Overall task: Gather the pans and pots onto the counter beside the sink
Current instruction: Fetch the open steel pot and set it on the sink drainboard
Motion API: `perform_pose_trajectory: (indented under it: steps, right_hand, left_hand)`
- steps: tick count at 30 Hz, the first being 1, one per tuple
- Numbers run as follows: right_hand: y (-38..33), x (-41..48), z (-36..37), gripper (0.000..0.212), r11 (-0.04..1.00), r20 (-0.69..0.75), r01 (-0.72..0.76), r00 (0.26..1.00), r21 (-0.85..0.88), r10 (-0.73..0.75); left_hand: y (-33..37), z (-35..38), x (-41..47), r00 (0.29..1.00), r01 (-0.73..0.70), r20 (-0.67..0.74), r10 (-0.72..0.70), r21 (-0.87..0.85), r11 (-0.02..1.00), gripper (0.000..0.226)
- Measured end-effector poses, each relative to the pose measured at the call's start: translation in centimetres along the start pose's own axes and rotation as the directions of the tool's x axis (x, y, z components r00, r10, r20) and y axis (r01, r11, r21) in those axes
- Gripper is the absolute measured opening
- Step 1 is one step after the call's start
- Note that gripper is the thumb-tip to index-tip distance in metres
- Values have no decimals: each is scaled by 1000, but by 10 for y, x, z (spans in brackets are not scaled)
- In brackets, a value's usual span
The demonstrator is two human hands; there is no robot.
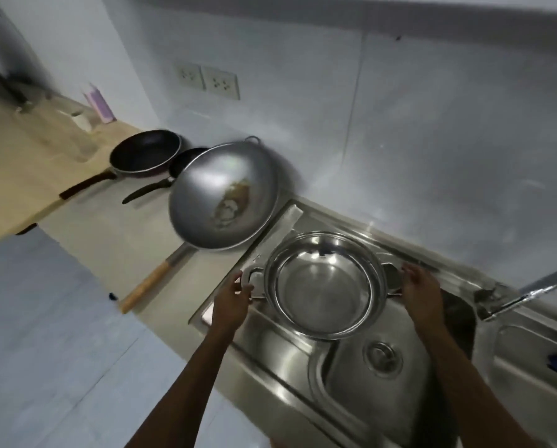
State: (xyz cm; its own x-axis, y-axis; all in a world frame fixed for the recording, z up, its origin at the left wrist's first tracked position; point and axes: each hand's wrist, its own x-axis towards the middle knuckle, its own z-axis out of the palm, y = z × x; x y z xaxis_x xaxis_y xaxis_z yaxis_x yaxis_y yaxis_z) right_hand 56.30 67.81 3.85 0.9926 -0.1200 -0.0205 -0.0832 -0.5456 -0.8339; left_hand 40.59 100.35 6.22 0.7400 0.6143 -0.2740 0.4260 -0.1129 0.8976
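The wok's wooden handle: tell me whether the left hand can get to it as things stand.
Probably yes, once freed. The wooden handle juts off the counter edge toward the person, nothing around it. But the left hand grips the steel pot with the right hand, so it must let go first.

Steel pot (325,286) upright over sink; wok (223,195), two dark pans (145,151) (183,163) on counter (109,221).

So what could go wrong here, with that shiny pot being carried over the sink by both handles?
The steel pot hangs over the sink, held by the left hand and right hand only at its small side handles; a slip would likely drop it into the basin. On the counter the wok already sits near the sink edge, so the pot might knock it. The wok's wooden handle overhangs the counter edge and could be bumped.
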Motion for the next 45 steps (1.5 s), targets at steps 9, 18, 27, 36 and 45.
perform_pose_trajectory:
  steps: [9,18,27,36,45]
  right_hand:
    - [-6,65,30,31,987,-20,-158,987,6,158]
    - [-22,81,58,31,973,-38,-229,972,22,230]
    - [-43,92,76,21,979,-31,-193,980,59,195]
    - [-41,124,80,34,974,111,-220,971,58,212]
    - [-37,133,76,43,962,150,-235,965,137,214]
  left_hand:
    - [-13,35,83,987,78,148,-61,-110,991,24]
    - [-11,32,112,977,180,148,-150,-218,959,34]
    - [-19,33,113,980,179,137,-144,-294,939,29]
    - [-8,58,114,970,241,89,-225,-433,868,38]
    - [-18,68,107,974,221,49,-220,-405,887,29]
